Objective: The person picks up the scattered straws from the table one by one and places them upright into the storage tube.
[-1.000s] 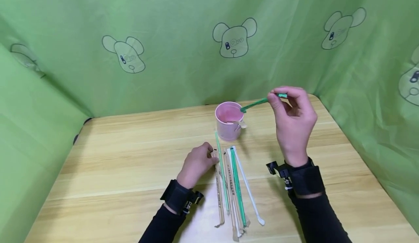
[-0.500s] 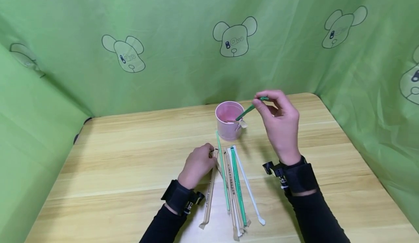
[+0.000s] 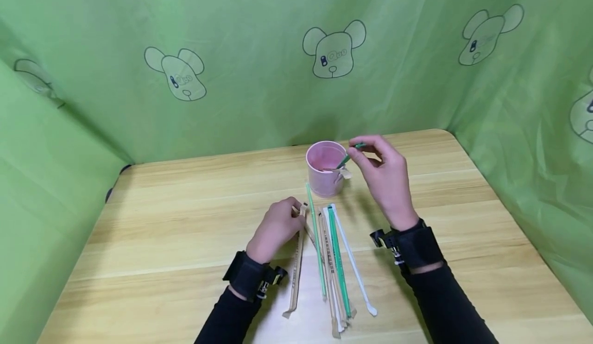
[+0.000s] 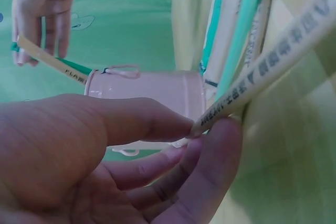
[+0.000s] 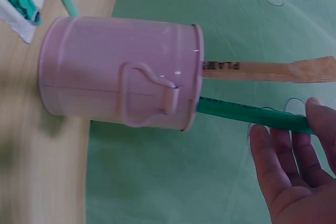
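A green cloth curtain (image 3: 250,76), softly creased and printed with outlined bear heads, stands behind a wood-grain table (image 3: 185,230). On it, near the back edge, is a smooth pink pail (image 3: 324,185) with a rolled rim and looped side lugs. The right hand (image 3: 383,179) pinches a dark green wrapped straw (image 5: 247,114) between thumb and fingers, the others loosely bent; the straw slants into the pail's mouth. Beside it, a brown paper-wrapped straw (image 5: 262,71), flattened at its crimped end, sticks out of the pail. Nearer the front, the left hand (image 3: 275,230) pinches the upper end of a printed brown straw (image 3: 297,267) between thumb and forefinger, the other fingers curled beneath. Just beside lie a slim light green straw (image 3: 317,254), a green wrapped straw (image 3: 339,269), a white wrapped straw (image 3: 355,264) with a twisted end, and more brown wrapped straws (image 3: 328,267); they overlap too much to count. The pail's wall hides the lower ends of the straws in it, and the print is mostly blurred. Black sleeves (image 3: 449,297) run out of view at the bottom. The tabletop is pale, with a rounded back-right corner, and curtain also hangs along both sides.
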Available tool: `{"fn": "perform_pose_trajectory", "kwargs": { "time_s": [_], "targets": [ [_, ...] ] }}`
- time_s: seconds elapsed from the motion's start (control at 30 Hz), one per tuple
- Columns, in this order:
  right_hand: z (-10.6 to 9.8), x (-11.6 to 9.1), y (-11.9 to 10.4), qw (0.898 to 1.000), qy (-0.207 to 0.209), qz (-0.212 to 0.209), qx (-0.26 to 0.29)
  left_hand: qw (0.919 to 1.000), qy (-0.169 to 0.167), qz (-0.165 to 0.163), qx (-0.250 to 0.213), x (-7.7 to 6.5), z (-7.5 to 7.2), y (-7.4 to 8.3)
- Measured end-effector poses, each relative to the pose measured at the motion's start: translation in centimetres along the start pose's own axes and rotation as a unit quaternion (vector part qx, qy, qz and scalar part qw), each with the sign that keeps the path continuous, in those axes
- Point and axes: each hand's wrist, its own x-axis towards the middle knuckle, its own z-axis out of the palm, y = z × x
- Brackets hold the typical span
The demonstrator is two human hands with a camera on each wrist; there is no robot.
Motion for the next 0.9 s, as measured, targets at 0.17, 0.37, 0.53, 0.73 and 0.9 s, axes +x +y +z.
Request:
{"fn": "perform_pose_trajectory", "kwargs": {
  "time_s": [0.17,0.37,0.53,0.73,0.9],
  "targets": [
    [0.1,0.0,0.9,0.999,-0.029,0.008,-0.01,0.9996,0.001,0.008,-0.026,-0.1,-0.7,0.1],
    [0.2,-0.1,1.3,0.999,-0.052,0.011,-0.009,0.9989,0.018,0.02,-0.039,-0.3,-1.3,0.3],
    [-0.1,0.0,1.4,0.998,-0.063,0.027,-0.01,0.9977,0.039,0.031,-0.046,-0.5,-1.9,0.5],
    [-0.7,0.2,1.6,0.996,-0.072,0.054,-0.011,0.9943,0.074,0.042,-0.064,-1.4,-3.0,1.5],
    [-1.4,0.4,1.6,0.995,-0.072,0.059,-0.032,0.9858,0.118,0.076,-0.092,-2.3,-4.1,2.3]
  ]
}}
